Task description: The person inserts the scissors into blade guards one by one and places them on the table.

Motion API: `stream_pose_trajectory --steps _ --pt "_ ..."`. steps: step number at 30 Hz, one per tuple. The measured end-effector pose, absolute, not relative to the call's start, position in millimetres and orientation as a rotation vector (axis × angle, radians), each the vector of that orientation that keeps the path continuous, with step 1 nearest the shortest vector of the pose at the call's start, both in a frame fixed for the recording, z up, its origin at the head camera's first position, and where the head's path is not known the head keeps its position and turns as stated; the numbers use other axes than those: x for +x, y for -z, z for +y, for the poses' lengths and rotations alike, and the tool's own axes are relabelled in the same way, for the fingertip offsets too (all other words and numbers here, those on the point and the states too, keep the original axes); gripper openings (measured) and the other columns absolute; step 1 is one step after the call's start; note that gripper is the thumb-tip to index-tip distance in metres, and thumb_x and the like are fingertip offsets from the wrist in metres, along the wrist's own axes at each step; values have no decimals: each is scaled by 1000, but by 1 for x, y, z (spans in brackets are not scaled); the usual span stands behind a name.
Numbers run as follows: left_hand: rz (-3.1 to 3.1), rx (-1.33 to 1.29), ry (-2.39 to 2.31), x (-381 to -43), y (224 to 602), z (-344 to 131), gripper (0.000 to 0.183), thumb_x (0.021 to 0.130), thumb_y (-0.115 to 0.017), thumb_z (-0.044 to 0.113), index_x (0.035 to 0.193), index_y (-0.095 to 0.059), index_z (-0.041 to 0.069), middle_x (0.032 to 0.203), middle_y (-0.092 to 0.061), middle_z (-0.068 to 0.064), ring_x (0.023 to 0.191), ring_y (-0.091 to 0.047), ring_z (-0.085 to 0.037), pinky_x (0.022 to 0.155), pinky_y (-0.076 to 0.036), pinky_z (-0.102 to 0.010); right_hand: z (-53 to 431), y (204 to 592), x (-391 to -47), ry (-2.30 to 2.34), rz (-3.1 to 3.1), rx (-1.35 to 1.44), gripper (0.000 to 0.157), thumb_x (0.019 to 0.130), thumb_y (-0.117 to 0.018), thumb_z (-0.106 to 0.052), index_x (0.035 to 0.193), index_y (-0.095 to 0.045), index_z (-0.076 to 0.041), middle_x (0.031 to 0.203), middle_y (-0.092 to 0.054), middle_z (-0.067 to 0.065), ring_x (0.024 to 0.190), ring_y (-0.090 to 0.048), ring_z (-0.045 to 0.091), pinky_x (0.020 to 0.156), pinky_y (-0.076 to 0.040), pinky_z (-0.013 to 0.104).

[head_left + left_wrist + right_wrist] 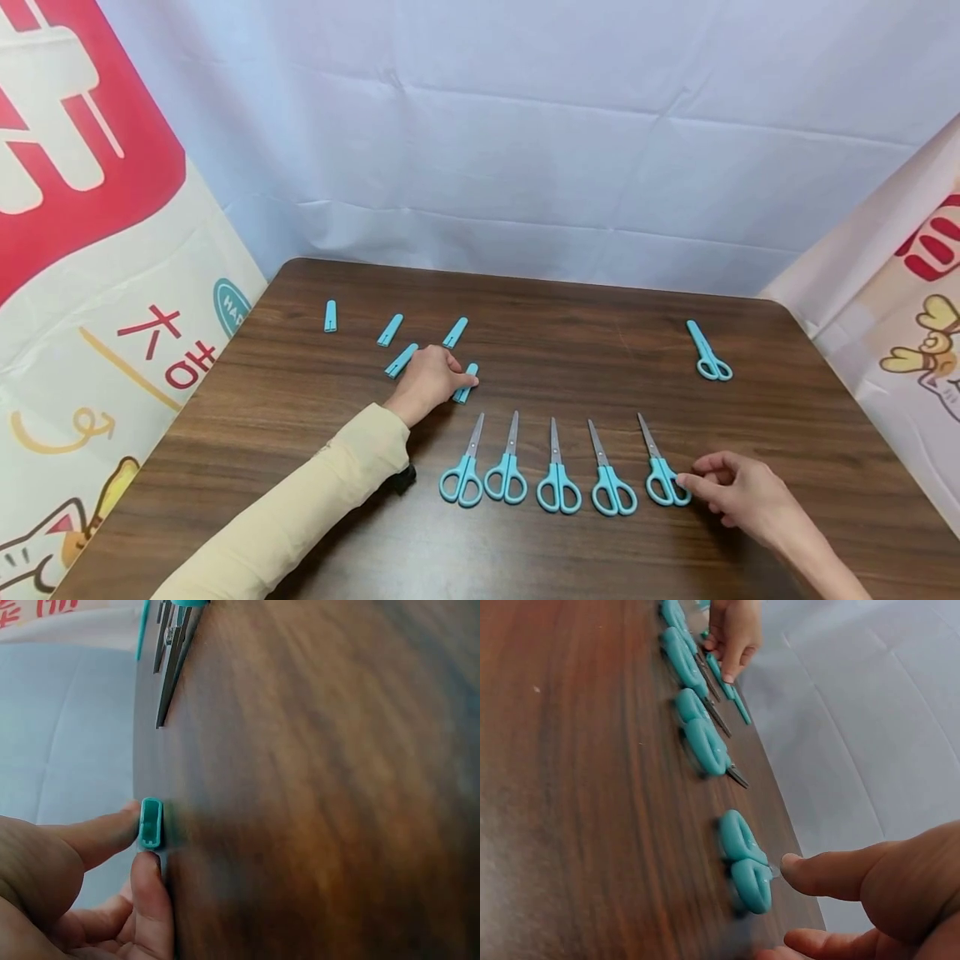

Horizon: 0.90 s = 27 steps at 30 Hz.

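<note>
My left hand (427, 385) pinches a light blue scissors blade cover (471, 371) on the table between thumb and finger. In the left wrist view the hollow end of this cover (151, 823) faces the camera. My right hand (744, 493) is at the handles of the rightmost bare scissors (660, 477), its thumb right by a loop and its fingers apart from the thumb. Those scissors end a row of several blue-handled pairs, such as the scissors (555, 483) in the middle, blades pointing away from me.
Several loose covers lie around the left hand, among them one cover (331, 317) at the far left and another cover (454, 332) behind the hand. Covered scissors (708, 350) lie at the back right of the brown table (570, 333). A pale cloth (525, 167) hangs behind.
</note>
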State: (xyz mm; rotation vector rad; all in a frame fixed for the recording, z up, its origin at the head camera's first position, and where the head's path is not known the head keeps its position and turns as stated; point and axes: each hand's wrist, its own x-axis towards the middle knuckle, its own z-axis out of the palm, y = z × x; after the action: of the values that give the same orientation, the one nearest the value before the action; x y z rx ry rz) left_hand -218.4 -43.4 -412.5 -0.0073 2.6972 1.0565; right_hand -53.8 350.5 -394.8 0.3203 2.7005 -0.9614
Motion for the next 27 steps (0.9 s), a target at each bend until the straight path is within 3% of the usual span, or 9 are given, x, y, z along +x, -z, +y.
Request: stream_pose_trajectory --steps 3,5,9,12,18,27 --pt "2722 19 -1018 -218 412 -42 27 87 -86 33 96 -78 9 94 -72 -2 77 -64 -15 67 -55 -31 347 397 -53 909 2715 316 54 96 -75 -40 117 -63 8 84 -64 1 70 -60 16 56 -55 29" --pt "2725 44 -1004 -218 412 -41 25 88 -86 32 87 -79 8 82 -69 0 67 -58 -12 60 -49 -27 345 397 -53 873 2722 314 55 94 -76 -43 115 -64 6 85 -62 0 69 -59 16 56 -54 28" --pt "2730 81 -987 -218 411 -40 34 89 -84 30 66 -71 9 56 -50 5 53 -41 -10 51 -33 -25 341 399 -53 765 2763 276 57 92 -77 -49 111 -65 3 87 -60 0 72 -57 16 59 -51 29" --pt "2742 95 -983 -218 411 -39 41 89 -85 28 58 -63 11 50 -41 6 49 -36 -10 49 -29 -25 338 399 -54 674 2809 239 58 90 -77 -52 108 -66 1 87 -60 -1 75 -55 16 65 -48 32" --pt "2769 129 -962 -217 411 -40 37 88 -85 27 60 -68 10 53 -48 5 53 -42 -11 51 -32 -26 334 400 -55 605 2850 225 57 86 -79 -56 103 -66 -3 85 -58 -2 75 -52 16 65 -44 34" --pt "2745 174 -965 -219 413 -45 27 89 -84 25 69 -74 12 77 -68 2 62 -53 -12 54 -41 -26 330 399 -56 581 2862 242 50 86 -81 -51 99 -65 -5 84 -59 -3 74 -53 15 62 -43 34"
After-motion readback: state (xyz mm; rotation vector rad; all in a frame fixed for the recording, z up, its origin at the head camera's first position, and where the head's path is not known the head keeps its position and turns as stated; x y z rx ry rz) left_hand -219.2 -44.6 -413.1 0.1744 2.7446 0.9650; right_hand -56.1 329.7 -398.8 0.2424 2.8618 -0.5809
